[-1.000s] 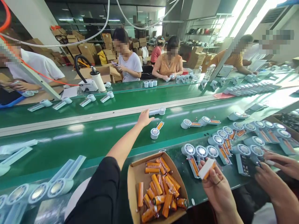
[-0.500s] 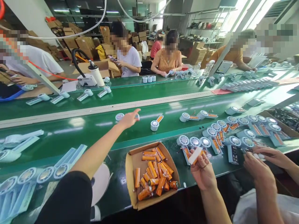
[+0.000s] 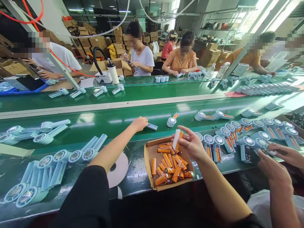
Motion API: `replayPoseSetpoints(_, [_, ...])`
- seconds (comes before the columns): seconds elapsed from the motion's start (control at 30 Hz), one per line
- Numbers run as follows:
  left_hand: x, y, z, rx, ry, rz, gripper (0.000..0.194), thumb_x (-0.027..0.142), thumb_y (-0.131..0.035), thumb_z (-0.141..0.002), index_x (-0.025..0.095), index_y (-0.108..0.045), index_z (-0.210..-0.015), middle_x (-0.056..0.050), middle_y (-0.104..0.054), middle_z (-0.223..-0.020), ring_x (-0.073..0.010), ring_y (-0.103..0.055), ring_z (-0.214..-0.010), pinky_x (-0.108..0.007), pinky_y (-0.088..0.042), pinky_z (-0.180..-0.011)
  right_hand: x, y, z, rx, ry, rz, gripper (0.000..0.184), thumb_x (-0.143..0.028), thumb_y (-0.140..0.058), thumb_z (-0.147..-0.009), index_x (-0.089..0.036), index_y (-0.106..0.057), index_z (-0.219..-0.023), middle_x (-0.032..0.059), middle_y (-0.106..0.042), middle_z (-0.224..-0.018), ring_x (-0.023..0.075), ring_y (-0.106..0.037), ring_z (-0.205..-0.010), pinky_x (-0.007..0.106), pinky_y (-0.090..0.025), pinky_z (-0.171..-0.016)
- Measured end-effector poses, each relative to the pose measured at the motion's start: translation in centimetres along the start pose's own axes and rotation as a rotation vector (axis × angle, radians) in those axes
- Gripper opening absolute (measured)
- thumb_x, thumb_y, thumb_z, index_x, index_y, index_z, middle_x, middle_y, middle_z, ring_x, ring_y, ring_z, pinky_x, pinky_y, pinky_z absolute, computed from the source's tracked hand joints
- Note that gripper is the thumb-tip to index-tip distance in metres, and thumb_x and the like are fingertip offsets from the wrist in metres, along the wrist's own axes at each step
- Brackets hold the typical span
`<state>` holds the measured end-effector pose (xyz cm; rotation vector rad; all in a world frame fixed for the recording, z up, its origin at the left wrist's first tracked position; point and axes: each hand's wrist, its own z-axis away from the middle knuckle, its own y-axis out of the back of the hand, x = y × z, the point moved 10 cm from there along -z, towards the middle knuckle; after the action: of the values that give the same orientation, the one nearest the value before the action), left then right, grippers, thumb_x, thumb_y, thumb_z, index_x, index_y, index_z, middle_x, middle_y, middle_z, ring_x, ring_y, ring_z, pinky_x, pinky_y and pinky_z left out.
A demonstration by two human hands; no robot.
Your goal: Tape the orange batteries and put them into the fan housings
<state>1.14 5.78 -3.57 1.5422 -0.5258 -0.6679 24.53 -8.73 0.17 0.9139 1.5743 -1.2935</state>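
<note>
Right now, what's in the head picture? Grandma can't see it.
A person's left hand grips a blue fan part on a green belt. The right hand holds an orange-and-white piece at a cardboard tray of orange pieces. Co-workers are opposite.

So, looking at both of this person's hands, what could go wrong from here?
The slim orange pack with a white strip, held in the right hand by the open brown cardboard tray, might slip and land among the loose orange packs. The light blue plastic part at the left hand could knock the nearby round-headed light blue fan on the green belt.
</note>
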Motion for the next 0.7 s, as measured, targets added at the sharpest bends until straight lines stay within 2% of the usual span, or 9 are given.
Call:
replayPoseSetpoints(0.1, [2.0,-0.5,-0.5,0.000,-0.118,0.008,0.026,0.007,-0.060,-0.089,0.019,-0.079,-0.102,-0.013,-0.079,-0.106,-0.0254,-0.068,-0.115,-0.040,-0.050,-0.105,-0.8,-2.7,-4.1,-0.088,0.052,0.069,0.065,-0.047,-0.099,-0.071,-0.026,-0.072,-0.125,0.0082,-0.085,-0.102,0.0299,-0.083,-0.098,0.047,-0.066,-0.091])
replayPoseSetpoints(0.2, [3.0,-0.7,-0.8,-0.003,-0.184,0.021,0.028,0.006,-0.059,-0.088,0.018,-0.079,-0.103,-0.013,-0.079,-0.108,-0.0259,-0.067,-0.116,-0.042,-0.048,-0.107,-0.1,-4.5,-8.2,-0.140,0.057,0.134,0.064,-0.051,-0.099,-0.067,-0.025,-0.074,-0.120,0.0068,-0.085,-0.101,0.0297,-0.082,-0.100,0.047,-0.066,-0.091])
replayPoseSetpoints(0.37, [3.6,-0.7,-1.6,-0.032,-0.250,0.070,0.030,0.003,-0.060,-0.085,0.021,-0.080,-0.098,-0.012,-0.080,-0.107,-0.0254,-0.067,-0.112,-0.041,-0.048,-0.105,2.1,-4.4,-13.5,-0.128,0.055,0.301,0.062,-0.053,-0.097,-0.066,-0.025,-0.074,-0.116,0.0027,-0.083,-0.090,0.0248,-0.080,-0.090,0.041,-0.066,-0.086])
replayPoseSetpoints(0.47, [4.1,-0.8,-1.9,-0.044,-0.259,0.115,0.035,0.002,-0.060,-0.083,0.023,-0.082,-0.100,-0.011,-0.081,-0.113,-0.0265,-0.065,-0.120,-0.044,-0.045,-0.110,3.1,-3.7,-14.7,-0.119,0.060,0.336,0.062,-0.056,-0.092,-0.072,-0.024,-0.072,-0.121,0.0043,-0.084,-0.093,0.0247,-0.079,-0.090,0.041,-0.066,-0.086])
replayPoseSetpoints(0.6, [4.5,-1.4,-3.0,-0.063,-0.206,0.193,0.034,0.004,-0.064,-0.080,0.025,-0.085,-0.098,-0.010,-0.082,-0.116,-0.0318,-0.062,-0.128,-0.051,-0.040,-0.116,4.1,-2.8,-14.8,-0.121,0.070,0.430,0.059,-0.053,-0.086,-0.079,-0.024,-0.070,-0.127,0.0049,-0.083,-0.097,0.0259,-0.080,-0.094,0.042,-0.066,-0.087])
replayPoseSetpoints(0.7, [3.9,-1.6,-4.2,-0.098,-0.169,0.276,0.025,0.011,-0.068,-0.084,0.027,-0.085,-0.092,-0.004,-0.083,-0.114,-0.0287,-0.065,-0.126,-0.047,-0.040,-0.119,4.6,-2.1,-14.8,-0.120,0.079,0.560,0.051,-0.045,-0.083,-0.083,-0.024,-0.070,-0.128,0.0040,-0.083,-0.096,0.0255,-0.080,-0.092,0.040,-0.066,-0.086])
